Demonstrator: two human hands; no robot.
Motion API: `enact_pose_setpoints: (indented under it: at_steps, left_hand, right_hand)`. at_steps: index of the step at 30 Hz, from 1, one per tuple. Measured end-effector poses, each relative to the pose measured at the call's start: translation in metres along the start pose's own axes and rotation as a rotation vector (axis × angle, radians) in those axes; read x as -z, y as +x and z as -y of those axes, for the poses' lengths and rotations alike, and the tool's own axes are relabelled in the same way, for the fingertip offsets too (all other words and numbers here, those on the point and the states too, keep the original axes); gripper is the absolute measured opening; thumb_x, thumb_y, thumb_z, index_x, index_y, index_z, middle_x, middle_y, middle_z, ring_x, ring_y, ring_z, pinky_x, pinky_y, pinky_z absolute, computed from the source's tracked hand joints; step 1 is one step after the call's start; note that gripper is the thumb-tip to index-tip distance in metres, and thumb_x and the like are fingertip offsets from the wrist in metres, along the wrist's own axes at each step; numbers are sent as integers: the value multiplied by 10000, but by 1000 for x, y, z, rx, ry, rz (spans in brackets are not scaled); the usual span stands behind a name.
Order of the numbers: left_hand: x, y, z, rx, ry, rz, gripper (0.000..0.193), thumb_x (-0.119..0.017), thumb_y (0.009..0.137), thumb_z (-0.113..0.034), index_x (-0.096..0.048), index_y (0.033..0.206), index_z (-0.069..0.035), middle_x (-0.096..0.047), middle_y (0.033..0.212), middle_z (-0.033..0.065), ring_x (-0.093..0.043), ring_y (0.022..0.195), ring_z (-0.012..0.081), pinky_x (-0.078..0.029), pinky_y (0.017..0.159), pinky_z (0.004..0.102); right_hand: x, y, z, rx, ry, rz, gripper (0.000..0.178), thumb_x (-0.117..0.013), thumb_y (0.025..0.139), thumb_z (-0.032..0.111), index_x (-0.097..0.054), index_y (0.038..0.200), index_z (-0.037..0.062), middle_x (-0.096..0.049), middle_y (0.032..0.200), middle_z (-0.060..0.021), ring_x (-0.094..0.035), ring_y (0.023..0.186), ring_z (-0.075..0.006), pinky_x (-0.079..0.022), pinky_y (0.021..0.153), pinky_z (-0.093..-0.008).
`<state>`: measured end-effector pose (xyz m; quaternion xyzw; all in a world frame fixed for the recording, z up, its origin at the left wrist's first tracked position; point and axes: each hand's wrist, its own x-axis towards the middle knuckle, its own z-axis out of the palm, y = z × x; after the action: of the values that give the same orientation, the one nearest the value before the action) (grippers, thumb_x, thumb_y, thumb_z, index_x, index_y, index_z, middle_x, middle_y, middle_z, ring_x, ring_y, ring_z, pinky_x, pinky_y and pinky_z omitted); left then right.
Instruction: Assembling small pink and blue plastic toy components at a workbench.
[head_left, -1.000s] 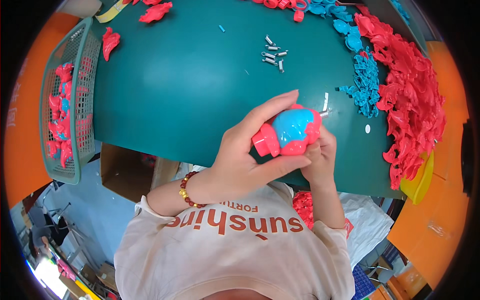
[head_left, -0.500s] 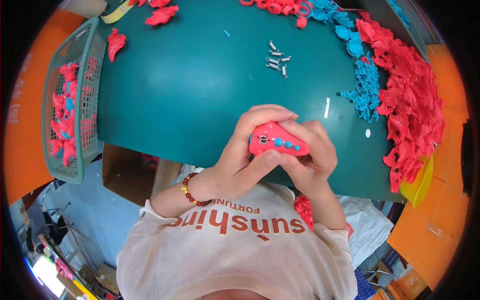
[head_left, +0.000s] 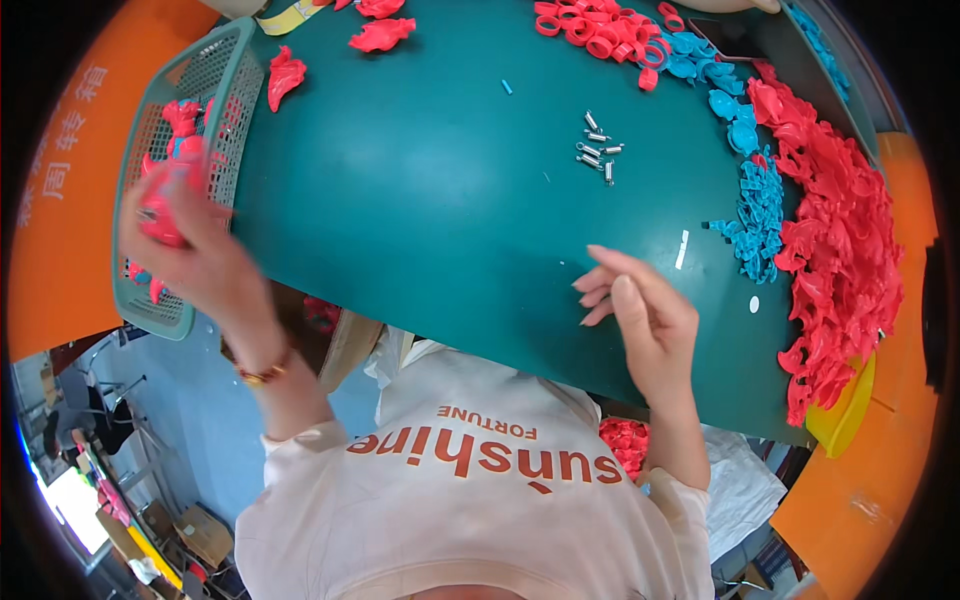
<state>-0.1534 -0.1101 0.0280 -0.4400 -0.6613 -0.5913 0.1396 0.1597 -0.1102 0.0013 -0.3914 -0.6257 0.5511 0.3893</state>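
My left hand [head_left: 205, 255], smeared by motion, grips a red plastic toy [head_left: 160, 215] over the green mesh basket [head_left: 245, 80]. Inside that basket lie several red toys with blue parts [head_left: 182, 118]. At the near part of the green table, my right hand [head_left: 655, 325] hovers with nothing in it, its fingers loosely curled and apart. Beyond it on the table is a small group of metal springs [head_left: 597, 137].
Along the right side spreads a heap of red plastic shells [head_left: 840, 230], beside blue clips [head_left: 757, 215] and blue rounded pieces [head_left: 735, 120]. Red rings [head_left: 600, 40] lie at the far side. A phone [head_left: 728, 40] rests near them. Below the table edge stands a cardboard box [head_left: 345, 350].
Both hands held the red toy together; now my right hand has let go. My left hand has carried the toy left to the basket. The view has shifted slightly.
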Motion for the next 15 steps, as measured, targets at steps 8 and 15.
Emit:
enact_pose_setpoints:
  at_steps: [8,15]
  left_hand:
    - [8,57,30,-471,775,75,510,-591,845,-345,-489,1185,21,-481,1187,276,-418,1163,362,-347,967,430]
    - [-130,14,-16,-476,510,649,363,-567,841,-302,-514,1055,-13,-588,975,179,-584,851,318,-484,700,402]
  right_hand:
    - [6,7,-1,-131,-122,-32,221,-475,923,94,-608,1055,-23,-619,857,-90,-577,732,-119,-489,602,-226]
    - [19,42,-8,85,-631,-49,129,-581,844,64,-639,954,31,-628,828,-68,-583,689,-125,-462,564,-231]
